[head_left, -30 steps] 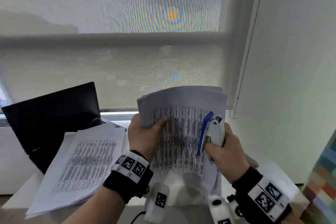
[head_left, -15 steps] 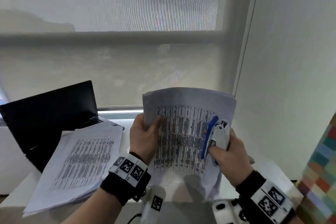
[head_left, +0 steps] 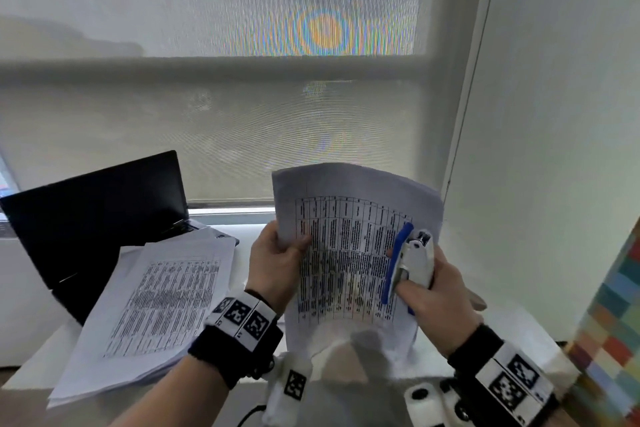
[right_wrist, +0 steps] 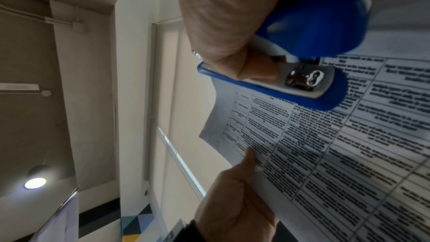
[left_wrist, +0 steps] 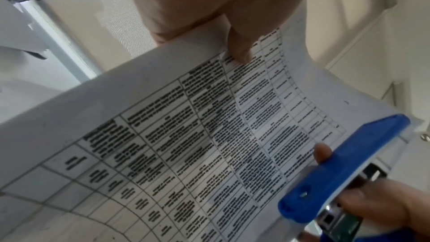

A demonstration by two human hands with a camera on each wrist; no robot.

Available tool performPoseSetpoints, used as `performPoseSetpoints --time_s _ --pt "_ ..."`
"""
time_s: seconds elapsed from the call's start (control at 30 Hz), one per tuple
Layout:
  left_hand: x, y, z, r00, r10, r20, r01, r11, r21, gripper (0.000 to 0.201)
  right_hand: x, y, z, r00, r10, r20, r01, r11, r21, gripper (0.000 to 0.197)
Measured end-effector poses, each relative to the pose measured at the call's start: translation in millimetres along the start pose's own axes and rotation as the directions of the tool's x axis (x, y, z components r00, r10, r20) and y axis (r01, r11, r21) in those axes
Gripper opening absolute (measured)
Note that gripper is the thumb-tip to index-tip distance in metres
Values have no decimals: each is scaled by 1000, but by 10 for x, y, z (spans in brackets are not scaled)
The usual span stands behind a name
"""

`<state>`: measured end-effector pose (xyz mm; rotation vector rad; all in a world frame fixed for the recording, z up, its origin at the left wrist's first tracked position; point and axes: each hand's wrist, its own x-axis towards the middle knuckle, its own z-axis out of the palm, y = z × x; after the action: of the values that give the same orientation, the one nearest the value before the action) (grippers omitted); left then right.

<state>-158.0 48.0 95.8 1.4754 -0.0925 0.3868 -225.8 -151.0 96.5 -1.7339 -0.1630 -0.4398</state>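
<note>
Blue stapler in curled right hand

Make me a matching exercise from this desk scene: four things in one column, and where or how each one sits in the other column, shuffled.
Things:
1. stapler
2. printed sheets
3. laptop
4. paper stack

States:
A. lying flat, partly over the laptop's base
B. open at the far left, screen dark
C. gripped in the right hand
D. held up in the air, left edge pinched by the left hand

Pairs: 1-C, 2-D, 3-B, 4-A
</note>
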Motion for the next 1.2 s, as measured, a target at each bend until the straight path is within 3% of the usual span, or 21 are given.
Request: performPoseSetpoints --time_s 0.1,0.17,0.2,0.3,0.4,0.7,0.77,0.8,0.87,0.93,1.07,1.2 --pt "0 134 -17 987 160 6 -160 986 -47 56 -1 -20 1 1000 -11 -5 11 1000 2 19" --pt "89 276 -48 929 367 50 -369 927 67 81 19 -34 -7 1000 -17 -5 17 1000 -7 20" --pt "145 353 -56 885 458 82 -465 871 156 84 32 -45 -8 1000 -17 -9 17 1000 -16 20" --pt "279 522 -61 779 607 158 -617 697 365 56 72 -84 -6 1000 -13 -21 12 1000 -19 18" --pt "330 530 -71 724 657 212 -667 587 459 30 102 -86 -18 1000 12 -28 -12 1000 -13 20" --pt "316 505 -104 685 722 103 -693 601 398 25 127 -39 -39 997 67 -31 -66 997 38 18" --pt "309 507 -107 720 689 82 -670 659 340 32 128 -35 -44 996 81 -41 -79 995 55 17" --pt "306 501 -104 766 638 75 -629 722 287 38 129 -39 -44 995 90 -43 -87 994 64 16" --pt "276 488 -80 881 466 80 -472 870 138 49 136 -35 -45 993 103 -50 -99 992 72 28" --pt "270 414 -58 957 270 103 -276 960 50 41 152 -22 -49 992 108 -58 -103 991 80 38" --pt "235 217 -65 981 82 178 -109 983 147 8 163 -10 -60 993 99 -61 -94 992 78 41" --pt "162 144 -80 976 14 216 -58 978 201 21 175 4 -74 996 73 -46 -70 995 67 40"
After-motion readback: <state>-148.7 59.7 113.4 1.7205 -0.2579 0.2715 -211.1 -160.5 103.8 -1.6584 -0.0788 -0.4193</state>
